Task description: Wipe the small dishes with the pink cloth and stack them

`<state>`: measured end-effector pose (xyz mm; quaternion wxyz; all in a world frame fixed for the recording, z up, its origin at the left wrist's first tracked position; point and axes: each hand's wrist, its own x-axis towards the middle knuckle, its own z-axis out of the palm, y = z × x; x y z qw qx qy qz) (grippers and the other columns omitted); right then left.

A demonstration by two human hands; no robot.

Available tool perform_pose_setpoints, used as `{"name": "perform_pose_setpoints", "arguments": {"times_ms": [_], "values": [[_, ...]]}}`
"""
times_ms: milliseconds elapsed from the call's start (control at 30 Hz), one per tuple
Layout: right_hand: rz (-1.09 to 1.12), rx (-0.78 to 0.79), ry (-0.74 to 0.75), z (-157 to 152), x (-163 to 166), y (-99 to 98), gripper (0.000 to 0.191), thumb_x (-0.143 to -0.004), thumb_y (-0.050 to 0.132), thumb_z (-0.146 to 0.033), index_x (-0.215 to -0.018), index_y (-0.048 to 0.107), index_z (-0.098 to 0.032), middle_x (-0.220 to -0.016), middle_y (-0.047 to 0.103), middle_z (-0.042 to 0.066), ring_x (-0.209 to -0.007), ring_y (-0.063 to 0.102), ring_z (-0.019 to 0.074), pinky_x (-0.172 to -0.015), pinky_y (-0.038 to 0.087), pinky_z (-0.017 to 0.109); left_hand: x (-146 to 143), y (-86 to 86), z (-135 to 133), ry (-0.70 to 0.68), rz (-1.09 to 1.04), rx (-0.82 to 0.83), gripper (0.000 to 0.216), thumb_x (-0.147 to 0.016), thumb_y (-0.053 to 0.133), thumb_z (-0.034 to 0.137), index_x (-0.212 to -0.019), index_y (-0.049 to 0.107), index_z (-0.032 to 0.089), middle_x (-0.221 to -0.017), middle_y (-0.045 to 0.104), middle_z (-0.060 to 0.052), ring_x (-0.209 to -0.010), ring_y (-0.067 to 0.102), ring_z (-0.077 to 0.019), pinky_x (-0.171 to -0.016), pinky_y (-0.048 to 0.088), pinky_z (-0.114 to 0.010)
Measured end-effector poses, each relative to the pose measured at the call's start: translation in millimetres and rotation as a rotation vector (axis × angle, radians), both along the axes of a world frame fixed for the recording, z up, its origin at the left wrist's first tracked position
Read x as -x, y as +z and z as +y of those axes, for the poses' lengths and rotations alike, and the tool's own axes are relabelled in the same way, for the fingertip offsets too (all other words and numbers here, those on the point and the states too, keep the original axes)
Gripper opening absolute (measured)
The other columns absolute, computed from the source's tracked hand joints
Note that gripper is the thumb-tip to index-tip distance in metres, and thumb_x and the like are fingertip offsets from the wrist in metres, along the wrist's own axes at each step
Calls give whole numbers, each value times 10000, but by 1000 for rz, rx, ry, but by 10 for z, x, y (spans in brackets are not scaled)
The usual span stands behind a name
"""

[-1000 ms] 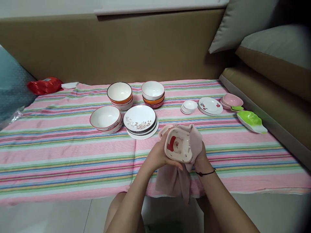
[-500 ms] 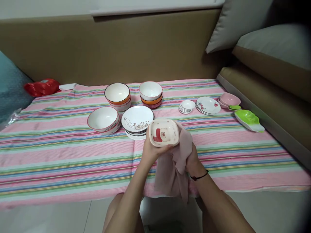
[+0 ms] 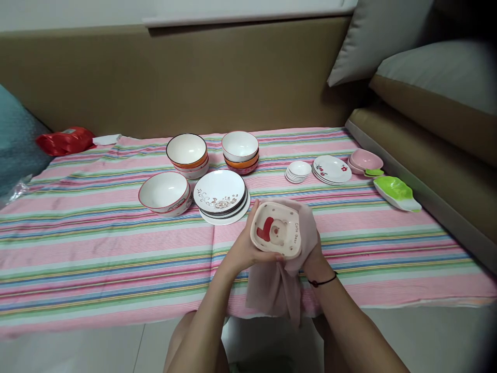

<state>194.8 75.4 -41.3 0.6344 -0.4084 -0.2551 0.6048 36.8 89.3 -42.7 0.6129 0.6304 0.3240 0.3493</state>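
Fingers of the left hand (image 3: 245, 249) clasp a square bear-print dish (image 3: 276, 232), thumb along its near rim, as a seated person works at a striped cover (image 3: 128, 259). On the dish's far side, the right hand (image 3: 312, 259) holds a pink cloth (image 3: 308, 230) to the right edge, though fabric hides most of those fingers and their grip is hard to judge. Half a second ago the dish was further left, overlapping the patterned plates (image 3: 219, 191) from this angle; now it sits lower and nearer the right hand, tilted toward its holder, with cloth spread behind its upper edge. That closer contact suggests wiping is under way, while the stacked bowls (image 3: 187, 150) stay put beyond.
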Motion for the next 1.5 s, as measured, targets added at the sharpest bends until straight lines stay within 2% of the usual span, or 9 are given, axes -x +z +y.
{"name": "perform_pose_setpoints", "arguments": {"times_ms": [100, 233, 467, 600, 667, 733, 1100, 1367, 1500], "values": [[31, 5, 1, -8, 37, -19, 417, -594, 706, -489, -920, 679, -230, -980, 715, 51, -1100, 588, 297, -919, 484, 445, -9, -2, -2, 39, -14, -5, 1254, -530, 861, 330, -1494, 63, 260, -1552, 142, -124, -1411, 182, -313, -1131, 235, -415], [146, 88, 37, -23, 100, -61, 387, -632, 658, -567, -845, 665, -244, -882, 724, 53, -1085, 597, 322, -902, 502, 513, -74, 21, -8, 155, -68, -76, 1025, -599, 820, 341, -1449, 257, 236, -1463, 347, -114, -1339, 341, -287, -1120, 266, -391], [238, 88, 53, -3, 217, -30, 315, -688, 626, -506, -843, 684, -238, -939, 732, 11, -1037, 634, 267, -929, 519, 413, -116, 20, 15, 383, -111, -79, 900, -612, 798, 332, -1387, 355, 215, -1357, 467, -107, -1256, 443, -280, -1048, 379, -370], [204, 57, 45, -12, 218, -73, 296, -704, 619, -477, -846, 697, -229, -874, 736, 4, -1029, 636, 250, -925, 518, 384, -61, 28, 28, 442, -74, 62, 901, -649, 765, 366, -1409, 301, 231, -1165, 574, -96, -828, 625, -183, -688, 541, -289], [186, 70, 39, -17, 191, -99, 309, -726, 599, -485, -852, 699, -222, -829, 735, 7, -1004, 643, 254, -901, 528, 394, -32, 39, 27, 374, -35, 130, 887, -679, 741, 391, -1413, 274, 216, -985, 608, -59, -566, 548, -104, -473, 486, -232], [170, 77, 19, -16, 157, -112, 318, -740, 586, -493, -858, 698, -221, -805, 733, 6, -989, 646, 258, -889, 531, 404, -13, 45, 18, 311, -19, 151, 837, -700, 725, 406, -1388, 300, 190, -873, 602, -30, -490, 487, -78, -408, 442, -210], [98, 39, 13, -2, -4, -150, 402, -719, 555, -590, -804, 711, -229, -795, 737, 35, -1032, 627, 301, -889, 504, 456, -36, -8, -74, 4, 107, 171, 459, -668, 751, 407, -1024, 625, 147, -805, 664, -64, -652, 601, -174, -528, 503, -261], [120, 60, 96, 4, -22, -171, 403, -706, 558, -578, -790, 697, -210, -774, 725, 58, -902, 647, 309, -795, 525, 444, -15, 60, -77, -16, 172, 131, 524, -662, 756, 418, -1083, 603, 145, -862, 682, -64, -864, 635, -244, -754, 529, -345], [183, 81, 15, 80, 33, -142, 297, -701, 598, -484, -809, 676, -219, -763, 715, 19, -755, 653, 248, -707, 543, 388, -69, 12, -84, 64, 100, 31, 823, -613, 798, 411, -1322, 449, 184, -1126, 632, -100, -1075, 571, -292, -909, 477, -404]]}}
